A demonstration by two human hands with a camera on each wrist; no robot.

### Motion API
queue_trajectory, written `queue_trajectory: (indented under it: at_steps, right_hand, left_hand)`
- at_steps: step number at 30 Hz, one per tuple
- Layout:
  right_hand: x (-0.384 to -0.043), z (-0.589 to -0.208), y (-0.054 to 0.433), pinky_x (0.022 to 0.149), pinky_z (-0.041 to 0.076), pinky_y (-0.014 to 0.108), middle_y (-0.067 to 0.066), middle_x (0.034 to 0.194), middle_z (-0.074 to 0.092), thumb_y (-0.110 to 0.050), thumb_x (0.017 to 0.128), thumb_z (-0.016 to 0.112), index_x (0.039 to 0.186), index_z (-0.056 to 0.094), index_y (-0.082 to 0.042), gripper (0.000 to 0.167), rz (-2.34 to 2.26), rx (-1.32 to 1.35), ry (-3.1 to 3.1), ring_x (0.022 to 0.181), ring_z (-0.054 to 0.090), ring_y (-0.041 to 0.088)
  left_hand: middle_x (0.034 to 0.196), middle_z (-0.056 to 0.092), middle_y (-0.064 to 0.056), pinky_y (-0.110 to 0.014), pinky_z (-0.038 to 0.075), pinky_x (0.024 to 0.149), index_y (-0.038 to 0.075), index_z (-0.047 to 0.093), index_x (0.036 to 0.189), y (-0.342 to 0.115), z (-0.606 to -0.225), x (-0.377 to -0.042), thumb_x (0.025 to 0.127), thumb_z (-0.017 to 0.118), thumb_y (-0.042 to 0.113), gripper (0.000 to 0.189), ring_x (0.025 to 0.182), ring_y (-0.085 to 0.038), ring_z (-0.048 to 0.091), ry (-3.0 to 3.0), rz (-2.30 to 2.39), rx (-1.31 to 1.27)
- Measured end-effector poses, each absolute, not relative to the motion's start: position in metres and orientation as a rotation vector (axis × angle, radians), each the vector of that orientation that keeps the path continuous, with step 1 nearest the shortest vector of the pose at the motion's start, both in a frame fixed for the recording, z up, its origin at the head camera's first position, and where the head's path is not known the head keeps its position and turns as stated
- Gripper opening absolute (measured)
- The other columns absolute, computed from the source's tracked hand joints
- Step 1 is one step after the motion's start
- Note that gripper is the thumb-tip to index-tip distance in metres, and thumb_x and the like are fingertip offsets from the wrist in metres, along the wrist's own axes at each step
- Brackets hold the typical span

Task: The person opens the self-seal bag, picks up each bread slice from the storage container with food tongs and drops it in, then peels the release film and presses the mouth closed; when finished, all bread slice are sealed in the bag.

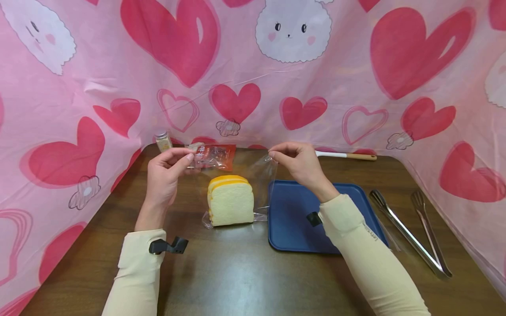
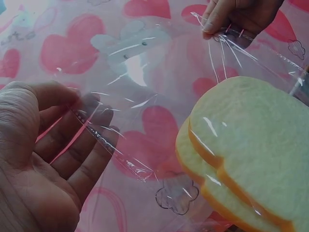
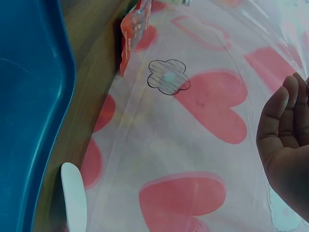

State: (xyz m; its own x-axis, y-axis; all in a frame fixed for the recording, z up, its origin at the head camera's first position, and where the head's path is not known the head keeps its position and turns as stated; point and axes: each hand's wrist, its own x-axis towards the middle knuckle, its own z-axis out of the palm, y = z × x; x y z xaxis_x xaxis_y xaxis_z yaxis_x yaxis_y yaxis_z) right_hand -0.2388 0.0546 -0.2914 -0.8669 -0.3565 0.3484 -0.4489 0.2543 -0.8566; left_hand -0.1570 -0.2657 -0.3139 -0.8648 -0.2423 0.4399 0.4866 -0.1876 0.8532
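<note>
Slices of bread (image 1: 231, 202) with orange-yellow crust stand upright inside a clear plastic bag (image 1: 262, 184), front and centre in the head view. My left hand (image 1: 168, 173) pinches the bag's upper left corner between thumb and forefinger. At the upper right corner, my right hand (image 1: 299, 163) pinches the film, which gathers into creases there. The left wrist view shows the film stretched between both hands, with the bread slices (image 2: 251, 140) to the lower right. In the right wrist view only part of the right hand (image 3: 287, 130) shows, at the right edge.
Beneath my right forearm lies a blue tray (image 1: 292, 219). Metal tongs (image 1: 411, 235) rest to its right. Behind are a red packet (image 1: 225, 156), a small jar (image 1: 163, 141) and a white utensil with a wooden handle (image 1: 359, 156). Heart-printed cloth (image 1: 237, 101) hangs around the table.
</note>
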Motion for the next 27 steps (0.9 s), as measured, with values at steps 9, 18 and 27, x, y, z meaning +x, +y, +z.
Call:
queue_trajectory:
  at_steps: [9, 18, 27]
  right_hand:
    - [-0.2395, -0.2898, 0.0598, 0.083, 0.063, 0.031, 0.016, 0.1, 0.079, -0.011, 0.098, 0.075, 0.113, 0.08, -0.001, 0.018, 1.716, 0.804, -2.42, 0.083, 0.072, 0.016]
    - [-0.2401, -0.2905, 0.062, 0.086, 0.064, 0.033, 0.013, 0.097, 0.079, -0.008, 0.099, 0.074, 0.116, 0.078, 0.003, 0.021, 1.791, 0.823, -2.37, 0.082, 0.074, 0.012]
    - [-0.2405, -0.2911, 0.0647, 0.084, 0.064, 0.03, -0.007, 0.091, 0.08, -0.004, 0.099, 0.072, 0.119, 0.075, 0.007, 0.023, 1.888, 0.832, -2.307, 0.082, 0.077, 0.009]
  left_hand:
    - [0.085, 0.079, -0.004, -0.031, 0.065, 0.069, -0.002, 0.078, 0.1, -0.2643, -0.3126, -0.1581, 0.096, 0.066, -0.012, 0.016, 0.068, -0.014, 0.076, -1.611, -2.071, -0.254]
    - [0.089, 0.08, -0.003, -0.027, 0.064, 0.07, -0.014, 0.073, 0.112, -0.265, -0.3104, -0.1565, 0.096, 0.07, -0.007, 0.017, 0.07, -0.011, 0.075, -1.709, -1.973, -0.2]
    - [0.091, 0.08, 0.0, -0.024, 0.064, 0.07, -0.008, 0.076, 0.111, -0.2651, -0.3071, -0.1559, 0.097, 0.07, -0.006, 0.015, 0.071, -0.01, 0.076, -1.747, -1.955, -0.202]
